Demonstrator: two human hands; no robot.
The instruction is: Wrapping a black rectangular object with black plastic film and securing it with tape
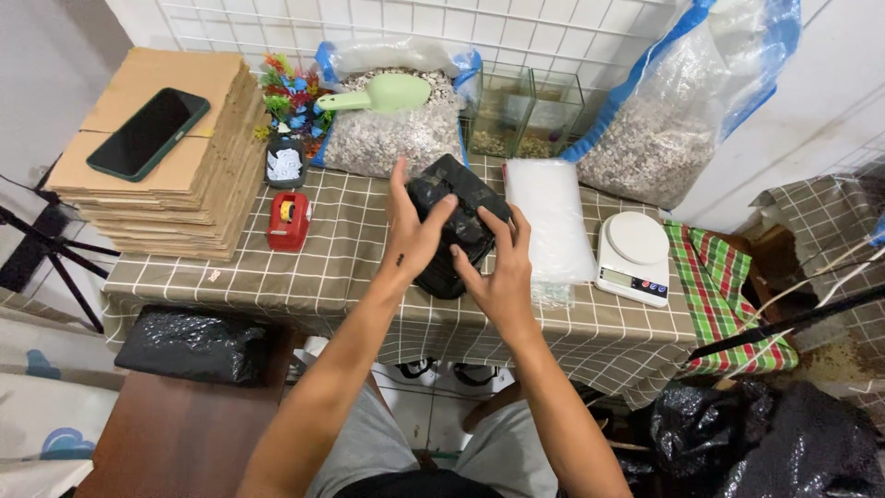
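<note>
So, hands: you had both on a black plastic bundle (456,226) at mid-table.
L hand: your left hand (412,231) gripped the bundle's left side, fingers spread, thumb hooked over the top.
R hand: your right hand (501,277) pressed its lower right, fingers fanned apart and flat on the wrap.
Bundle spot: sat on the checked tablecloth (350,267), just left of a clear bag stack (550,217).
Right of that: white kitchen scale (633,256), then a red-green plaid cloth (724,290).
Back row: gravel bag (392,129) w/ green scoop (383,94) on top; 2 small glass tanks (523,115).
Left side: red tape dispenser (289,219); cardboard stack (171,157) w/ phone (147,134) on it.
</note>
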